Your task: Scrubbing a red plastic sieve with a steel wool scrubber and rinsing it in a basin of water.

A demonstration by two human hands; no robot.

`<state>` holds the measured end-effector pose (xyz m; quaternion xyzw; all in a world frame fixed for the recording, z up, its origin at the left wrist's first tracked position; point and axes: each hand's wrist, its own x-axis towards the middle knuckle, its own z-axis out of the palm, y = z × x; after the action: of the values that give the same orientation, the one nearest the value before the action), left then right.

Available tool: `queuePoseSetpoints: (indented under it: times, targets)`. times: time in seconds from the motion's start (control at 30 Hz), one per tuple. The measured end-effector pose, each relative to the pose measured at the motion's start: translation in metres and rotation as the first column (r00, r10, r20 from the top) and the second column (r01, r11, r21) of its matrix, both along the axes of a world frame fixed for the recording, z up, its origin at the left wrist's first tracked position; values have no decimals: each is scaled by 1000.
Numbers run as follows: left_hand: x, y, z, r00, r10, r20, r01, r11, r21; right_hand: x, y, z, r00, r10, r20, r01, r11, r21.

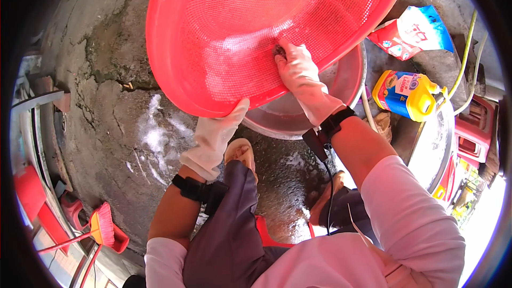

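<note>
A large red plastic mesh basket [240, 37] is tilted up in front of me, its inside facing me. My left hand [216, 134], in a pale rubber glove, grips the basket's near rim. Inside the basket, my gloved right hand [301, 74] presses a small dark scouring pad [278, 51] against the wet mesh. The pad shows only in part under the fingers. Partly hidden below the basket is a round metal basin [277, 130], with something reddish inside it.
Right of the basin stand a yellow-and-blue jug [406, 95] and a red, white and blue packet [413, 32]. A hose [465, 61] runs past them. White suds [156, 133] lie on the concrete at left. Farther left is a red-bristled broom [104, 225].
</note>
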<state>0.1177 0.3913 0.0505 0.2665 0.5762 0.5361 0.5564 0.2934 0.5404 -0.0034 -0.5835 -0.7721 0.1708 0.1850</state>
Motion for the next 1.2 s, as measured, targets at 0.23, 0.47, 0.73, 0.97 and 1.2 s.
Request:
queuePoseSetpoints:
  times: [0.23,0.47,0.73,0.97,1.2]
  targets:
    - [6,1,-9,872,-32,-489,86,992,89,-60,-39,39,903,73,-424,-237,906,-350]
    - [-3,-4,-11,915,5,-404,-10,1000,-11,-38,6,29,998,66,-21,-67,859,-507]
    - [46,35,0,941,-65,-331,86,995,48,94,92,-95,928,98,358,-96,995,-25]
    - [7,-2,-14,917,23,-397,7,997,74,-5,40,1,786,464,409,-232,834,-500]
    - [7,1,-28,886,60,-460,-10,994,112,-27,-13,7,869,457,190,-359,847,-392]
